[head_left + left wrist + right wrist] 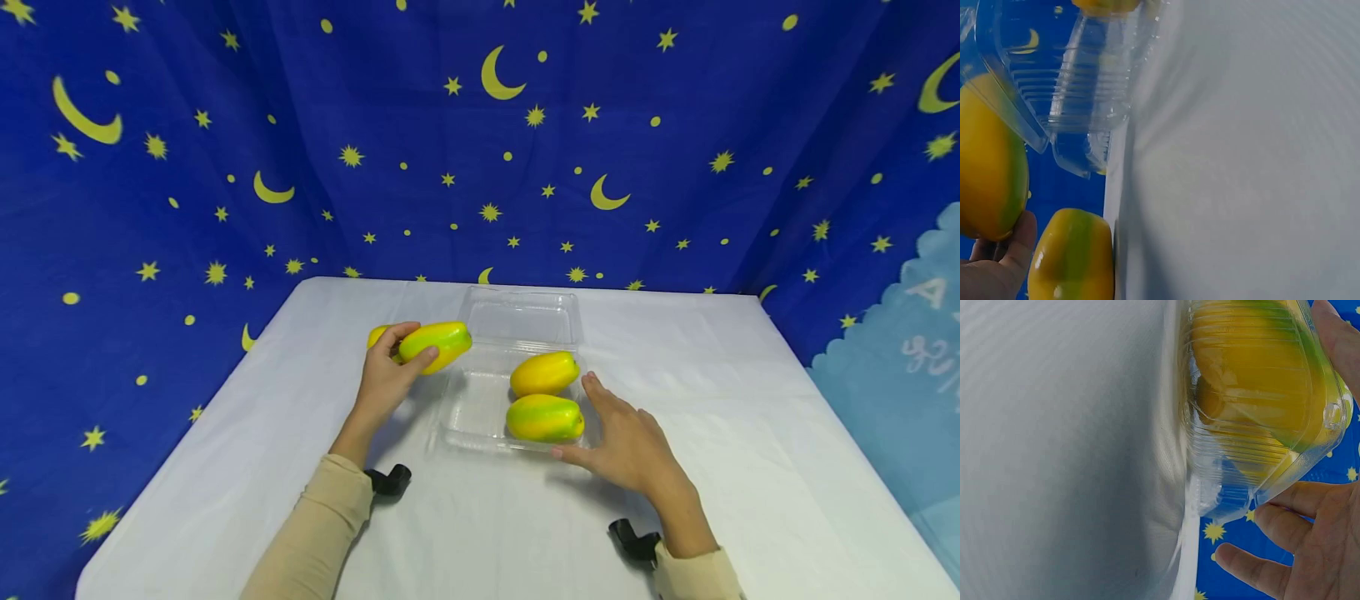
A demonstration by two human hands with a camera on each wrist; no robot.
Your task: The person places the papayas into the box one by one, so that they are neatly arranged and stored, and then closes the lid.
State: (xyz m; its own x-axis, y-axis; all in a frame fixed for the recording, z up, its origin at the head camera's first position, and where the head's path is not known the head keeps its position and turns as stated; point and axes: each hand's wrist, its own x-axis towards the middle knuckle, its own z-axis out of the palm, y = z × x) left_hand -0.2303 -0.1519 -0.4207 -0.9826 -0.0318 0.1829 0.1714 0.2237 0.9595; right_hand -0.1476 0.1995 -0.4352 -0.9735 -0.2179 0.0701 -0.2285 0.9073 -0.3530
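Observation:
My left hand (386, 379) grips a yellow-green papaya (442, 343) between thumb and fingers, raised beside the left side of a clear plastic clamshell box (476, 400). Another papaya (1072, 256) rests on the table by that hand, mostly hidden behind it in the head view. Inside the box's right half lie two papayas, a rear one (545, 372) and a front one (546, 418), side by side. At the box's right side is my right hand (633, 437), thumb by the front corner and fingers spread along the side; it holds no fruit.
The box's transparent lid (521, 317) is folded back flat toward the rear. A white cloth covers the table (750, 467). Behind it hangs a blue curtain (420, 108) with yellow moons and stars. Black devices are strapped at both wrists.

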